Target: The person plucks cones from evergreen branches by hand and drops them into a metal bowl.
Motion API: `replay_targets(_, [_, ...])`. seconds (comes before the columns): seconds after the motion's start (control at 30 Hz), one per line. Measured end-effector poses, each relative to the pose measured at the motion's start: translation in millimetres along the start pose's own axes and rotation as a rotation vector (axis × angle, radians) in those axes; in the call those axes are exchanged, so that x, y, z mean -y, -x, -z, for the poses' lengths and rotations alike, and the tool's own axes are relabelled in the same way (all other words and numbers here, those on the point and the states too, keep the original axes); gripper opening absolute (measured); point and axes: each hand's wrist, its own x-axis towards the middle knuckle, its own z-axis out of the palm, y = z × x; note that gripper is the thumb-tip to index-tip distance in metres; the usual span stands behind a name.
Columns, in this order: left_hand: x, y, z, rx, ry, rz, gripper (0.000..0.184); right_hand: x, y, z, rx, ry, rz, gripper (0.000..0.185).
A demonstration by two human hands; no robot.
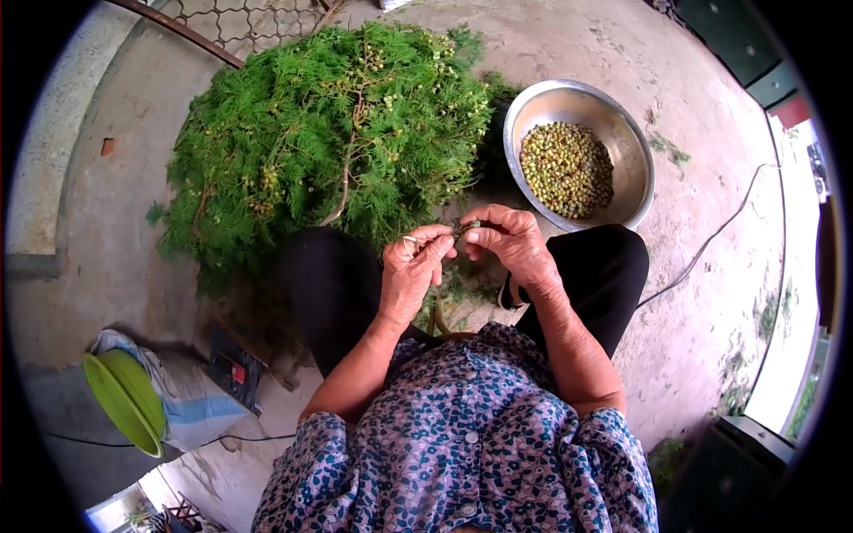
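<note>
My left hand (414, 266) and my right hand (514, 245) meet in front of my knees, the fingertips nearly touching. Pinched between the right thumb and forefinger is a small greenish-brown seed cone (468, 228). The left fingers are closed on a thin twig, mostly hidden by the fingers. Just beyond them lies a big heap of green conifer branches (329, 133) dotted with pale cones. A metal basin (633, 151) stands past my right knee, its bottom covered by many small yellow-green and brown cones (566, 169).
On the lower left, a lime-green plastic basin (124, 401) leans by a white and blue sack (191, 404). A cable (702, 253) runs over the concrete floor (684, 98) at right. Dark cabinets (724, 40) stand at the upper right. Bits of foliage lie about.
</note>
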Motion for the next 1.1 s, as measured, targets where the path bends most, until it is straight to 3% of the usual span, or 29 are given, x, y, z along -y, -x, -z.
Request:
replay_targets(0.07, [-2, -1, 0, -0.074, -0.146, 0.066, 0.018, -3, 1, -4, -0.074, -0.174, -0.053, 0.016])
replay_targets(0.17, [-4, 0, -3, -0.077, -0.107, 0.049, 0.016, -1, 2, -11, -0.157, -0.329, -0.082, 0.014])
replay_targets(0.33, [-3, 1, -4, -0.05, -0.045, 0.095, 0.013, -14, -3, -16, -0.155, -0.207, 0.028, 0.01])
replay_targets(0.53, [-5, 1, -10, -0.066, 0.092, 0.144, 0.01, -26, -5, -25, -0.33, -0.48, -0.113, 0.013])
replay_targets(0.6, [-8, 6, -12, -0.08, 0.088, 0.185, 0.01, -26, -12, -13, -0.549, -0.555, -0.179, 0.015])
replay_targets(0.67, [-9, 8, -7, -0.086, 0.108, 0.166, 0.009, -39, -11, 12, -0.46, -0.5, -0.059, 0.017])
replay_targets(0.73, [-3, 6, 0, -0.147, 0.257, 0.174, 0.01, -24, -6, 11, -0.332, -0.674, -0.037, 0.015])
replay_targets(0.93, [0, 0, -1, -0.209, 0.337, 0.171, 0.008, -9, 4, 0, -0.114, -0.865, -0.071, 0.009])
replay_targets(1.1, [0, 1, -7, -0.206, 0.278, 0.171, 0.008, -10, 6, -27, -0.09, -0.516, -0.001, 0.011])
